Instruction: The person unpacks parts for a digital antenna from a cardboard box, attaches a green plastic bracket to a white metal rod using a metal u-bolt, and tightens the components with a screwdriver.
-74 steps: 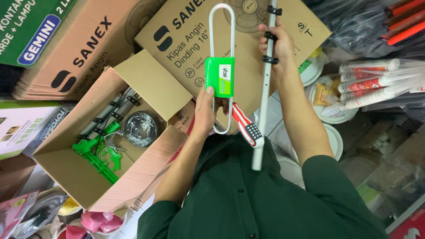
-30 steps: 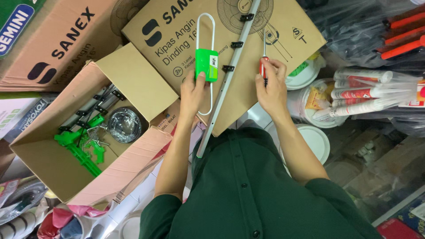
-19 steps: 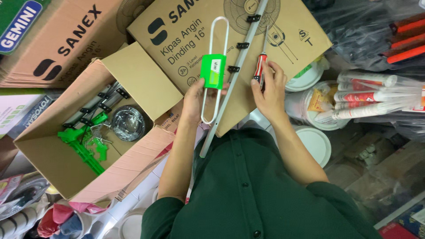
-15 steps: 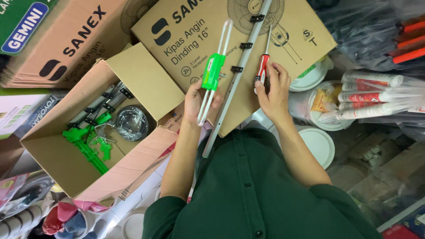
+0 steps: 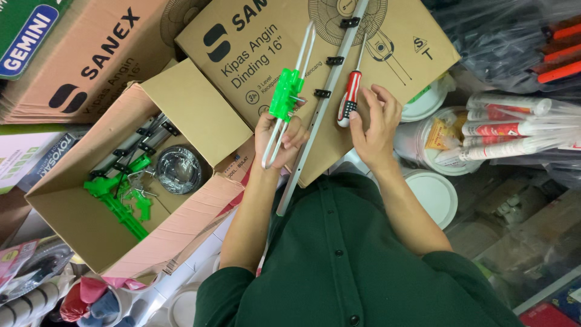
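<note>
The left hand (image 5: 279, 134) grips a white wire loop with green plastic block (image 5: 286, 97), its long axis toward upper frame, while the right hand (image 5: 373, 124) pinches a red-handled screwdriver (image 5: 349, 100) just right of the long grey metal rod (image 5: 324, 103) between them.

One red-and-white-handled screwdriver (image 5: 349, 104), one white wire loop with a green plastic block (image 5: 284, 97), one long white metal rail (image 5: 324, 106), one open brown cardboard box (image 5: 78, 224), two white plastic lidded tubs (image 5: 433, 192).

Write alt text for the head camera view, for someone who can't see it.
Seen from above, a person in a green shirt holds a white wire loop with a green plastic block in the left hand, while the right hand grips a red screwdriver. A pale metal bar with black clips lies between them on a closed cardboard box; an open box of green parts sits alongside.
</note>
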